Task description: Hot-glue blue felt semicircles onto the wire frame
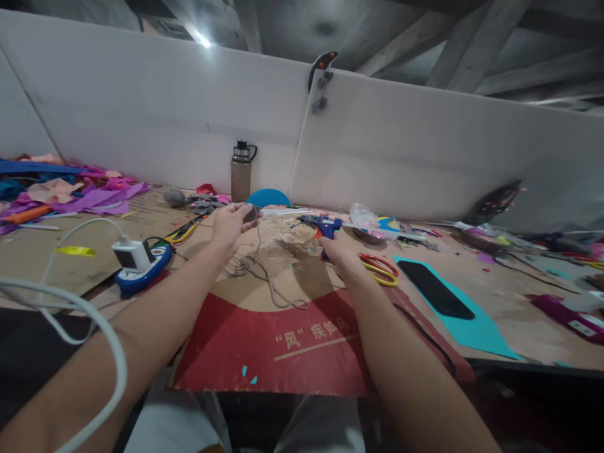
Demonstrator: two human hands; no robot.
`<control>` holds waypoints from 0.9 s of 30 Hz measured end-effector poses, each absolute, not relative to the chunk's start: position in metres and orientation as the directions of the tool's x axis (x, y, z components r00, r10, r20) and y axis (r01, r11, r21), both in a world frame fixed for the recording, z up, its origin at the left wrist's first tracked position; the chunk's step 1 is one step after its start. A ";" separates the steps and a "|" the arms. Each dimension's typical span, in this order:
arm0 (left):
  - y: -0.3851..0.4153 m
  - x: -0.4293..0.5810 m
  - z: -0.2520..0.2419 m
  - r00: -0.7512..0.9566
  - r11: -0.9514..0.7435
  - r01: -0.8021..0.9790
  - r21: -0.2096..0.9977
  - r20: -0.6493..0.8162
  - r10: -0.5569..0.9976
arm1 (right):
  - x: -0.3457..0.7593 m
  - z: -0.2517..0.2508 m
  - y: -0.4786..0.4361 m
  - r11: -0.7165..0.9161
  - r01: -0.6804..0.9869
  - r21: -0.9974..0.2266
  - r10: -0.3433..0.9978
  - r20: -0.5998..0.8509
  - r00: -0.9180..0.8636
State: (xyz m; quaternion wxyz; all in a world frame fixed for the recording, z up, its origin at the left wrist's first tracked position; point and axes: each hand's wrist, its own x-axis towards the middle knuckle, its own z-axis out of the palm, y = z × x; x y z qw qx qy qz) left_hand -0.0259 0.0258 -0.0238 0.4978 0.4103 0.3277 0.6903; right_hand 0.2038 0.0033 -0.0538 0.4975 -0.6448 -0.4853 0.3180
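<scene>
My left hand is raised over the cardboard-covered table, fingers closed on a small dark grey piece. A thin grey cord hangs from that piece and loops on the cardboard below. My right hand grips the handle of a blue glue gun, whose nozzle points left toward the grey piece. Red-and-yellow scissors lie just to the right of my right wrist.
A black phone rests on a teal sheet at right. A white charger in a blue power strip sits at left, its white cable crossing my left arm. A water bottle stands by the white partition. Coloured paper scraps pile far left.
</scene>
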 end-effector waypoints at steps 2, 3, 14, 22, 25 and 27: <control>0.027 -0.028 -0.024 -0.197 -0.282 -0.420 0.862 0.217 0.956 | 0.201 -0.050 0.002 -0.005 0.205 -0.979 0.944 0.063 0.325; 0.027 -0.028 -0.025 -0.209 -0.278 -0.413 0.867 0.207 0.956 | 0.200 -0.048 0.001 0.022 0.149 -0.989 0.947 0.068 0.314; 0.028 -0.022 -0.030 -0.212 -0.207 -0.290 0.934 0.148 0.966 | 0.188 -0.027 -0.022 0.340 -0.153 -0.928 0.938 0.346 -0.015; 0.014 -0.012 -0.023 -0.132 -0.247 -0.235 0.940 0.221 0.966 | 0.179 -0.030 -0.025 0.388 0.011 -0.922 0.918 0.385 -0.092; 0.012 -0.013 -0.020 -0.163 -0.255 -0.213 0.943 0.223 0.961 | 0.179 -0.030 -0.025 0.407 0.039 -0.913 0.911 0.402 -0.087; 0.012 -0.013 -0.019 -0.172 -0.250 -0.208 0.946 0.217 0.961 | 0.179 -0.031 -0.025 0.416 0.059 -0.908 0.908 0.410 -0.092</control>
